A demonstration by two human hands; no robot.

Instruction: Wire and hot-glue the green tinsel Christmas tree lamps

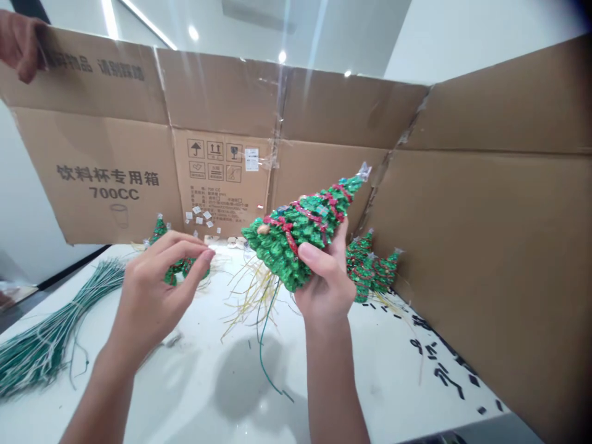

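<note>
My right hand (pixel 326 277) grips a green glittery miniature Christmas tree (pixel 300 231), which is tilted with its tip pointing up and to the right. Red tinsel winds around the tree, and a silver star sits at its tip. Thin yellow and green wires (pixel 254 296) hang from its base. My left hand (pixel 155 290) is raised beside the tree, with thumb and fingers pinched together and nothing visible between them. Behind it, a smaller green tree (pixel 173 268) is partly hidden.
Cardboard panels (pixel 222 105) stand along the back and right of the white table (pixel 245 370). Further small trees (pixel 365 268) lean against the right panel. A bundle of green wires (pixel 41 339) lies at the left, and black bits (pixel 439 351) are scattered at the right. Another person's hand (pixel 18 46) holds the top left panel.
</note>
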